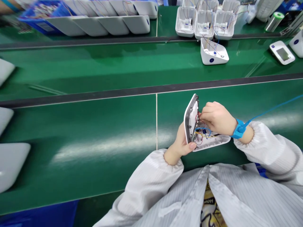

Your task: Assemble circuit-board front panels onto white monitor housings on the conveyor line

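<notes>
White plastic housing (208, 142), split open like a clamshell, sits near the front edge of the green bench (94, 126), just right of the seam that divides the mat. Its front panel (191, 118) stands upright, hinged off the base by thin red, blue and yellow wires (202, 131). The left hand (181, 145) grips that upright panel from below, thumb pressed against its lower edge. The right hand (216, 118) reaches into the gap with fingertips pinched together on the wiring by the panel; exactly which lead it holds is too small to tell. A blue wrist strap (238, 128) with a blue cord circles the right wrist. Across the dark strip, on the middle band, one more open shell (213, 52) rests alone, and a finished unit (282, 52) with a grey screen lies near the right edge. Closed white cases (111, 23) and open shells (204, 22) line the far edge. Printed text on the person's shirt is only partly visible and unreadable.
</notes>
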Demonstrator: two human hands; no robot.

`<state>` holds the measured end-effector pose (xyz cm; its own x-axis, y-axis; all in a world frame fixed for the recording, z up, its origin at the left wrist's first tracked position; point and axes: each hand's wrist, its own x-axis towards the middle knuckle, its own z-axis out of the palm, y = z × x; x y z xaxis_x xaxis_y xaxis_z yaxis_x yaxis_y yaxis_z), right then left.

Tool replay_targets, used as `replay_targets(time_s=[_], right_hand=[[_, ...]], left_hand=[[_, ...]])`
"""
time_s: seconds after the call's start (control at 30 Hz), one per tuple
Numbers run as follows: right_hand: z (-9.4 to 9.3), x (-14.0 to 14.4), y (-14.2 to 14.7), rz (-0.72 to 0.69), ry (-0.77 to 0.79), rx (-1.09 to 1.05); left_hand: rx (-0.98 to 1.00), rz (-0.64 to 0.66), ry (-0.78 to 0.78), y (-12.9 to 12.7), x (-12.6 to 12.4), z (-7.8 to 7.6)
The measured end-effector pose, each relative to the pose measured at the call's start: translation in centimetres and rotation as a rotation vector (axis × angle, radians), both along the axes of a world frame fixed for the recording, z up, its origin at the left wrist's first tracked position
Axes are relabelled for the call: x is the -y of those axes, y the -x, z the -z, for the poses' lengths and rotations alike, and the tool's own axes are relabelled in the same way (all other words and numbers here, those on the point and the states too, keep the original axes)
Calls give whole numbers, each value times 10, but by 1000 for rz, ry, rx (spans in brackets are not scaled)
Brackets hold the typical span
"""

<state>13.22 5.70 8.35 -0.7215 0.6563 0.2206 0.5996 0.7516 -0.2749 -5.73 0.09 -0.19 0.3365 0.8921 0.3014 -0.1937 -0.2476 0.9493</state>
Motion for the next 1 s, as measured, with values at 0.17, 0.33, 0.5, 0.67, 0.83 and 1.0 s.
replay_targets(time_s=[0.17, 0.33, 0.5, 0.67, 0.83, 1.0], right_hand=[[-1, 1, 3, 23, -48, 40], [-1, 2, 7, 48, -62, 103], [-18, 8, -2, 117, 146, -5], [-43, 26, -4, 201, 607, -195], [-39, 31, 3, 276, 686, -148], [-32, 20, -8, 264, 899, -261]], left_hand=[[35, -6, -5, -1, 0, -2], [-47, -10, -33, 0, 0, -2], [25, -15, 36, -3, 0, -1], [41, 75, 16, -5, -5, -11], [98, 95, -42, -6, -8, -12], [66, 110, -26, -5, -9, -15]])
